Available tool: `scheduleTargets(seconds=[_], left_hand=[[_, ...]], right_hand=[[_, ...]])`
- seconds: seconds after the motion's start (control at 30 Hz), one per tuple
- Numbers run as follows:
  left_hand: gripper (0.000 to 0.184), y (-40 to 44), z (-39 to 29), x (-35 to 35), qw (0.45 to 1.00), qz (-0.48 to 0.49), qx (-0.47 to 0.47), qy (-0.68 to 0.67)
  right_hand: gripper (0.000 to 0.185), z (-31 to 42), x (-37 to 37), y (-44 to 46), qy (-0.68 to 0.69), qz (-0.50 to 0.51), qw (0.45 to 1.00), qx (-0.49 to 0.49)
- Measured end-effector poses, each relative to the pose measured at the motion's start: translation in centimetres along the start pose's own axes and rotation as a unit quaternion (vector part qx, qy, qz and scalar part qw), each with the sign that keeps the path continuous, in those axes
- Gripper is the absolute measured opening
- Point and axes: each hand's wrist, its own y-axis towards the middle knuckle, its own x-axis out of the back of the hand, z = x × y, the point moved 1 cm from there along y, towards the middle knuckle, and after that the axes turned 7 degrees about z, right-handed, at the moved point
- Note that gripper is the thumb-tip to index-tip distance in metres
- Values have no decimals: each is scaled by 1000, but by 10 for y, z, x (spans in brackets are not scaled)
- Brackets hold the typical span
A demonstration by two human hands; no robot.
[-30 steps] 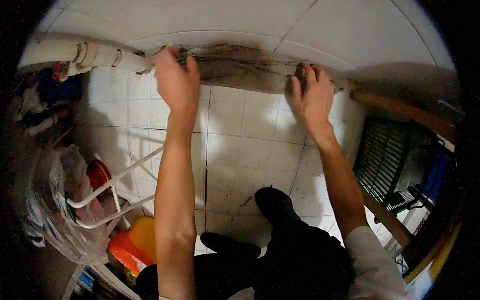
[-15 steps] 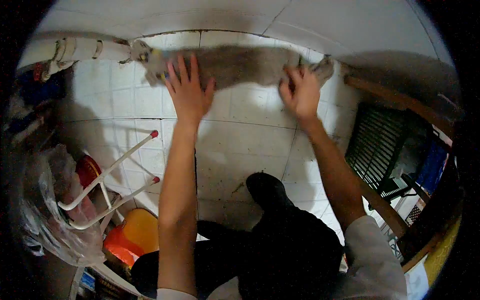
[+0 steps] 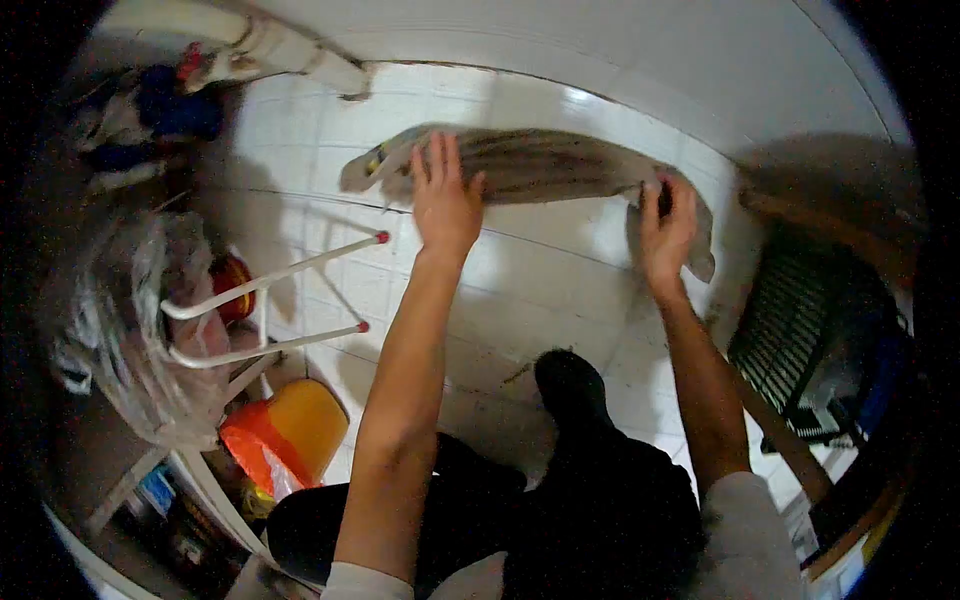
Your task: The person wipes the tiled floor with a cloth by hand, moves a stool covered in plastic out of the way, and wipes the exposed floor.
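A long grey-brown cloth (image 3: 555, 165) with darker streaks stretches across the white tiled floor near the wall. Yellow and dark marks show near its left end, and its right end bends down toward me. My left hand (image 3: 447, 210) rests flat on the left part of the cloth, fingers extended and thumb apart. At the right part, my right hand (image 3: 670, 230) has its thumb and fingers curled around the cloth; its exact grip is partly hidden.
A white-legged stool (image 3: 270, 280) with red tips lies on its side at left, beside a clear plastic bag (image 3: 140, 330). An orange-yellow container (image 3: 305, 425) sits below. A pipe (image 3: 300, 55) runs along the back left; a dark slatted rack (image 3: 785, 310) stands right.
The view has shifted, moving most things rightward in the frame. The cloth has come away from the pipe and wall, toward me. Its right end has bent down around my right hand.
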Motion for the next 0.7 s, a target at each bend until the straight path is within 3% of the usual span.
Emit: scheduleTargets(seconds=[0.1, 0.23, 0.3, 0.43, 0.53, 0.67, 0.7], left_hand=[[68, 66, 13, 6, 999, 37, 10, 18], [68, 134, 42, 8, 996, 71, 17, 51], [68, 150, 59, 5, 990, 109, 36, 81], [65, 136, 74, -4, 988, -107, 21, -113], [62, 115, 63, -7, 972, -203, 93, -76], [55, 70, 40, -2, 963, -148, 226, -14], [57, 69, 42, -7, 966, -150, 213, -7]], right_hand=[[31, 12, -29, 38, -59, 36, 997, 40], [49, 24, -72, 41, -149, 19, 982, 114], [56, 30, -91, 42, -158, 29, 982, 97], [56, 49, -117, 57, -174, 39, 978, 104], [55, 46, -116, 54, -160, 63, 979, 106], [57, 39, -91, 38, -112, 130, 977, 127], [58, 40, -84, 35, -148, 126, 973, 122]])
